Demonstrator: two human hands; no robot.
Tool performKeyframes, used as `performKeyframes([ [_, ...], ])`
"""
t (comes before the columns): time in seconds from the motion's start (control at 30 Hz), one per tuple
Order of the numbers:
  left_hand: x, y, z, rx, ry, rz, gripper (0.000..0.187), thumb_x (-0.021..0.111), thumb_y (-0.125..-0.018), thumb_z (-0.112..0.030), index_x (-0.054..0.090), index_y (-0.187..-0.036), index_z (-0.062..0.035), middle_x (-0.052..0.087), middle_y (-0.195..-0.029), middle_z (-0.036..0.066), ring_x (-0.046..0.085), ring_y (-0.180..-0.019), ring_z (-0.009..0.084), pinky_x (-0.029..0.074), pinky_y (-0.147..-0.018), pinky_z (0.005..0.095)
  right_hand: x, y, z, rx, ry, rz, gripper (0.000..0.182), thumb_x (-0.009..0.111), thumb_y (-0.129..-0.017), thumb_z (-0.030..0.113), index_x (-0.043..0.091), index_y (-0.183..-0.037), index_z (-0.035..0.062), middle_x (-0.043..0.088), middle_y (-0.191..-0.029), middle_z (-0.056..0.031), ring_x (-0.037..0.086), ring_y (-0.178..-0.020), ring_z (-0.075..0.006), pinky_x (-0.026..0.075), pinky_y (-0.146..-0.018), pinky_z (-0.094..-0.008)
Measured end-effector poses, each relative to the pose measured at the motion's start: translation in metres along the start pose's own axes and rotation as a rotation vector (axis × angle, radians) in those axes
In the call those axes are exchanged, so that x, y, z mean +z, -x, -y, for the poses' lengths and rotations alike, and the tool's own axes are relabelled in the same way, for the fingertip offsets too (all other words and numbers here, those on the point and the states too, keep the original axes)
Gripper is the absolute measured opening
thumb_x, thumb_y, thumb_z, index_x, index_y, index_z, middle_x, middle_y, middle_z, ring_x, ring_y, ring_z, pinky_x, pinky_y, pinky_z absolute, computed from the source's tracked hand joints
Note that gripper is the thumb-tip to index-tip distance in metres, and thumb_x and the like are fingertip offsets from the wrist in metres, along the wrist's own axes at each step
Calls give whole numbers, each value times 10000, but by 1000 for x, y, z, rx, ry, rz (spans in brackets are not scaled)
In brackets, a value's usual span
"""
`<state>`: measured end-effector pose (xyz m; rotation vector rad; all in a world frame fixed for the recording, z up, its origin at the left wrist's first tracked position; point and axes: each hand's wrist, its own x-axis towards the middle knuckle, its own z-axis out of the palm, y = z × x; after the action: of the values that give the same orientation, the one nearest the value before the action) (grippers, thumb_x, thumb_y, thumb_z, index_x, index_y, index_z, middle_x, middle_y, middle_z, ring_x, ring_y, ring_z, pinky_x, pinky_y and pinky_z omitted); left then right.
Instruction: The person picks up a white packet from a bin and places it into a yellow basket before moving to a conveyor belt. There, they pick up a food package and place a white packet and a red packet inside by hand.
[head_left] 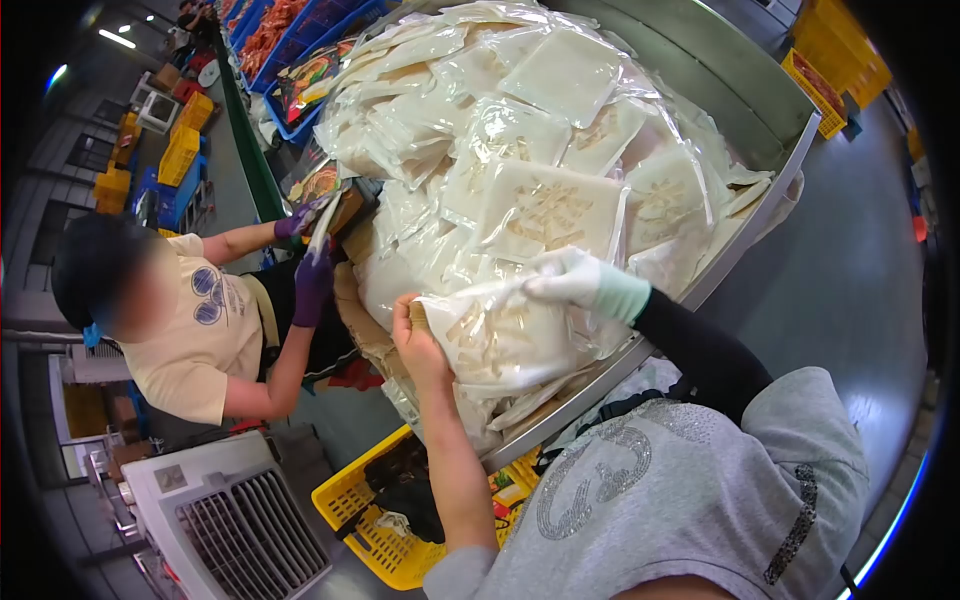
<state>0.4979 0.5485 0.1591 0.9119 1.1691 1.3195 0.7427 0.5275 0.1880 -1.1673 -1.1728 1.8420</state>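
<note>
My left hand (pixel 422 345), bare, grips the left edge of a clear plastic packet (pixel 510 335) with flat white contents and a brownish pattern. On the packet's upper right edge, my right hand (pixel 585 284) is closed in a white glove with a pale green cuff. The packet is held over a large heap of similar packets (pixel 550 210) in a metal bin (pixel 740 235). Several packets of the heap lie right behind my hands, some with the same brownish pattern showing.
A co-worker (pixel 210 310) in purple gloves holds a packet at the bin's left side. Below are a yellow crate (pixel 385 550) with dark items and a white slatted unit (pixel 235 515). Blue crates (pixel 290 60) stand at the upper left, a yellow crate (pixel 815 95) at the upper right.
</note>
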Motion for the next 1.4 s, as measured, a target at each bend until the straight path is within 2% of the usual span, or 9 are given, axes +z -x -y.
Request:
performKeyframes([
  [0.1, 8, 7, -4, 61, -200, 109, 73, 506, -964, -127, 549, -944, -72, 527, -783, -30, 449, -704, 41, 375, -617, 194, -25, -4, -4, 74, -537, 434, 511, 661, -835, 389, 594, -1091, -48, 629, -1021, -121, 596, -842, -124, 487, -728, -232],
  [0.17, 25, 15, -8, 55, -202, 108, 46, 536, -946, -116, 547, -922, -78, 509, -734, -40, 415, -649, 37, 354, -581, 189, -11, -6, 15, 211, -282, 281, 553, 687, -817, 381, 572, -1128, -62, 629, -1040, -155, 601, -874, -129, 500, -755, -246],
  [0.23, 34, 18, -7, 161, -385, 161, 41, 560, -929, -107, 540, -921, -72, 494, -678, -52, 392, -599, 34, 337, -545, 198, 10, -10, 18, -152, 286, 344, 571, 716, -786, 368, 568, -1137, -57, 630, -1017, -137, 594, -840, -127, 501, -714, -262],
  [0.5, 24, 15, -11, 26, -205, 228, 245, 620, -914, -245, 560, -1061, -57, 594, -713, -19, 470, -587, 48, 356, -531, 195, 36, -14, 22, -89, 569, 25, 465, 694, -745, 338, 613, -998, -44, 651, -788, -163, 631, -714, -228, 493, -691, -320],
  [0.6, 26, 15, -17, -181, 155, 167, 451, 560, -941, -337, 505, -1241, -5, 648, -1007, 58, 619, -831, 118, 469, -631, 212, 30, -30, 11, -298, 129, -358, 352, 668, -799, 279, 612, -977, -20, 657, -831, -95, 606, -772, -122, 483, -673, -298],
  [0.73, 39, 23, 1, -444, 136, 262, 360, 634, -904, -239, 565, -1159, 6, 654, -1020, 59, 616, -873, 134, 484, -755, 264, 22, -38, 9, -312, 206, -558, 344, 671, -806, 252, 604, -997, -26, 649, -860, -54, 571, -795, -75, 475, -677, -270],
  [0.93, 29, 20, 6, -271, 90, 214, 290, 692, -856, -145, 611, -1073, 29, 664, -979, 65, 612, -840, 121, 473, -757, 251, 9, -21, 10, -145, 40, -256, 290, 659, -818, 198, 617, -1007, -19, 644, -880, -36, 561, -785, -74, 471, -701, -260],
  [1.0, 29, 23, 4, -255, 95, 233, 290, 698, -849, -134, 612, -1072, 29, 664, -975, 66, 611, -839, 121, 473, -759, 252, 10, -17, 12, -381, 143, -120, 252, 670, -800, 156, 646, -1008, 15, 654, -886, -17, 569, -792, -76, 474, -723, -248],
  [1.4, 30, 25, 2, -335, 158, 290, 393, 706, -848, -168, 561, -1177, -8, 635, -1071, 57, 588, -917, 130, 469, -802, 274, 3, -20, 9, -307, 224, -179, 276, 667, -801, 137, 652, -1049, 17, 684, -847, -66, 602, -760, -103, 492, -720, -274],
])
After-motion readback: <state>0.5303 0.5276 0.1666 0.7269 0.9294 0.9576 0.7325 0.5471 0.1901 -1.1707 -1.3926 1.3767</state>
